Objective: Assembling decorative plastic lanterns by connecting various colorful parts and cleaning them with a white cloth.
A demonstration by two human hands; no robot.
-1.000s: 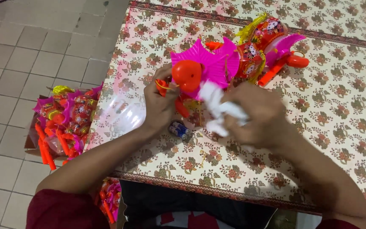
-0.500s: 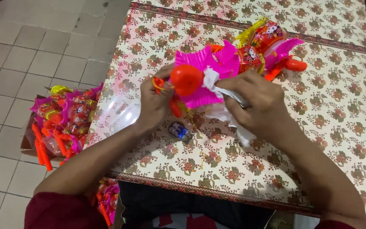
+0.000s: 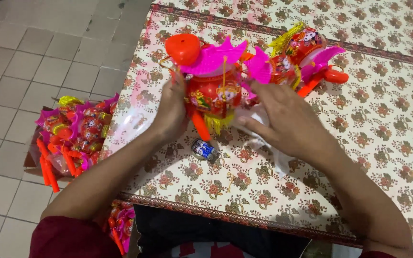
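Note:
A red toy lantern (image 3: 212, 93) with pink wings, an orange-red cap and a yellow tassel stands on the flowered tablecloth (image 3: 340, 157). My left hand (image 3: 172, 111) grips its left side. My right hand (image 3: 288, 122) lies to its right, fingers spread, resting on a crumpled clear plastic wrapper (image 3: 268, 143). Two small blue batteries (image 3: 202, 149) lie on the cloth just in front of the lantern, between my wrists.
A second red and pink lantern (image 3: 307, 55) lies behind, at the back right. A box (image 3: 70, 136) on the tiled floor to the left holds several more lanterns. More of them show below the table's near edge (image 3: 120, 224).
The lantern has been lifted away from me and set upright, its red body and tassel now showing. My right hand has let go of the white wrapper and opened over it.

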